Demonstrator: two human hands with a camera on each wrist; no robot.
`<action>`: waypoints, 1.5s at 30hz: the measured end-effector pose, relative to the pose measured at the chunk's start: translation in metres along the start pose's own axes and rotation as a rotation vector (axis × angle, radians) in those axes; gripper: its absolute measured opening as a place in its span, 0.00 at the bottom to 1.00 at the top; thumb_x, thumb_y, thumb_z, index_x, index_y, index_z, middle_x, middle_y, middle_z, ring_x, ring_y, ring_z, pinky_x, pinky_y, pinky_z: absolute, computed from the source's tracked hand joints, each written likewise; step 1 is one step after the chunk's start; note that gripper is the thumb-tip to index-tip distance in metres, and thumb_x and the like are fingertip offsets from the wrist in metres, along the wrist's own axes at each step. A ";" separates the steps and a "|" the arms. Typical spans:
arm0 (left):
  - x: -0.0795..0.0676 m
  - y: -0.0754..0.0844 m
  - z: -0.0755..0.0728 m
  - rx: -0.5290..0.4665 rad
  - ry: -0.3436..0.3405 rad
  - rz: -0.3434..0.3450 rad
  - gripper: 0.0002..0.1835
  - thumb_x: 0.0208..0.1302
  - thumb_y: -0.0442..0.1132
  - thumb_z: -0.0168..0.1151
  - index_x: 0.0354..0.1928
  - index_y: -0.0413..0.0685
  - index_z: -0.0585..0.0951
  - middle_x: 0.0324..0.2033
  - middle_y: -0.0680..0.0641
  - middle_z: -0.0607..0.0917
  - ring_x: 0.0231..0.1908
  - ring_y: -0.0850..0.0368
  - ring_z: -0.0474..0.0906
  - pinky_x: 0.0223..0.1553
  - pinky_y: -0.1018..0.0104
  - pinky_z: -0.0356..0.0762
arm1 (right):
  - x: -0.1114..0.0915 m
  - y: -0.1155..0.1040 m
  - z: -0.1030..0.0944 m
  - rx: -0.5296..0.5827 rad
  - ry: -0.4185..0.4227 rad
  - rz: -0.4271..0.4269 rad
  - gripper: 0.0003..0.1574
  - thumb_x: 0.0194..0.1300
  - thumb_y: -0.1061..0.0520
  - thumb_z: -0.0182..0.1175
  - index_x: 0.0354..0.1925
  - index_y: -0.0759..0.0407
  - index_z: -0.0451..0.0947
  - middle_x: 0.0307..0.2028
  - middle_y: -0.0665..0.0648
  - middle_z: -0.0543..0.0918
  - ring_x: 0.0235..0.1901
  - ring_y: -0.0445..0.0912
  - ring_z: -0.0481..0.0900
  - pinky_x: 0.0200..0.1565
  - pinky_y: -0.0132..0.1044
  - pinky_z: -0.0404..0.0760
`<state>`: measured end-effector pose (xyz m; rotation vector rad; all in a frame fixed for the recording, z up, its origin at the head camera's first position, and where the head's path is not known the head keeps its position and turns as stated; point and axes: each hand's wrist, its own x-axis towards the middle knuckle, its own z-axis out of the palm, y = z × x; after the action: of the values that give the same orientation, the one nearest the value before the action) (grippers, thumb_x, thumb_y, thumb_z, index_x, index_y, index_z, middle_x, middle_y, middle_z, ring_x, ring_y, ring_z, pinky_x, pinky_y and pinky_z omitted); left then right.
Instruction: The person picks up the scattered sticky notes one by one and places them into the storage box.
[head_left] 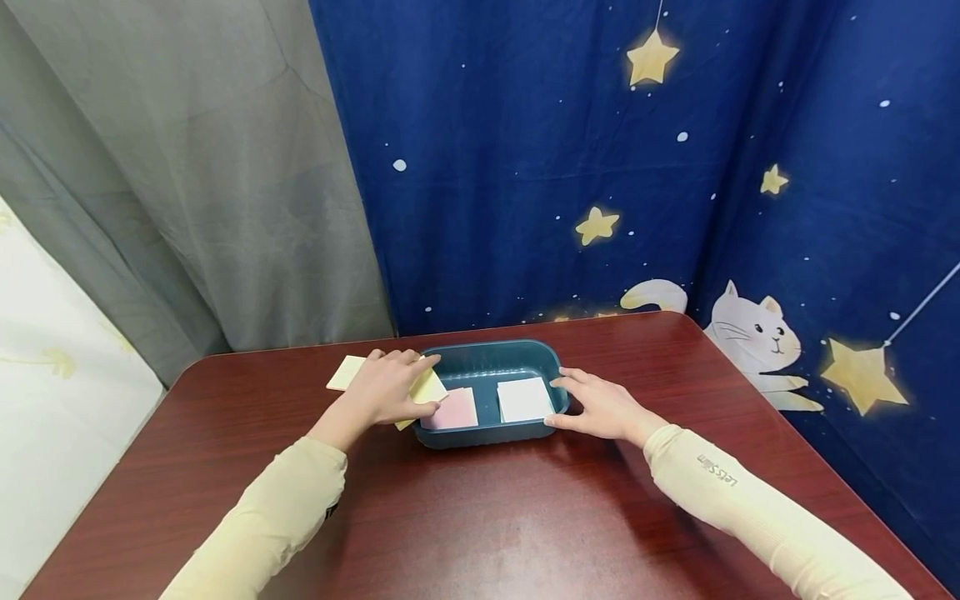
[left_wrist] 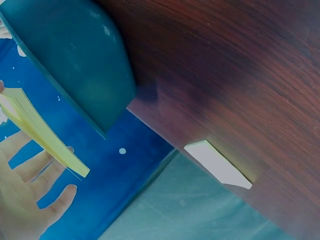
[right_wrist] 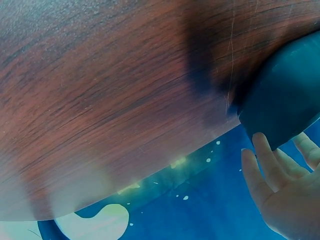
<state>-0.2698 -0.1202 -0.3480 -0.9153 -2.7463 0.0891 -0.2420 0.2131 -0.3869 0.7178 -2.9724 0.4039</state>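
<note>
My left hand (head_left: 386,387) holds a pad of yellow sticky notes (head_left: 430,387) over the left end of a dark teal plastic bin (head_left: 480,433). From the left wrist view, the bent pad (left_wrist: 50,140) lies across the fingers. Inside the bin are a pink pad (head_left: 453,408) on the left and a white pad (head_left: 525,400) on the right. My right hand (head_left: 603,407) touches the bin's right end with spread fingers. Those fingers (right_wrist: 270,162) look fairly straight against the outer wall in the right wrist view.
Another pale yellow pad (head_left: 345,372) lies on the reddish-brown wooden table (head_left: 487,517), left of the bin near the back edge. Behind the table hang a grey curtain (head_left: 225,167) and a blue one (head_left: 510,150) with stars and a white cat.
</note>
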 end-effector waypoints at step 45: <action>0.039 0.020 0.023 0.017 -0.158 0.102 0.38 0.45 0.65 0.56 0.59 0.56 0.69 0.49 0.47 0.75 0.47 0.51 0.71 0.45 0.51 0.63 | -0.001 -0.001 0.001 0.008 0.008 -0.004 0.44 0.50 0.28 0.53 0.57 0.54 0.68 0.60 0.58 0.63 0.56 0.53 0.64 0.47 0.54 0.67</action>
<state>-0.2940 -0.0803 -0.3649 -1.0865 -2.8353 0.2108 -0.2408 0.2120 -0.3872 0.7209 -2.9633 0.4173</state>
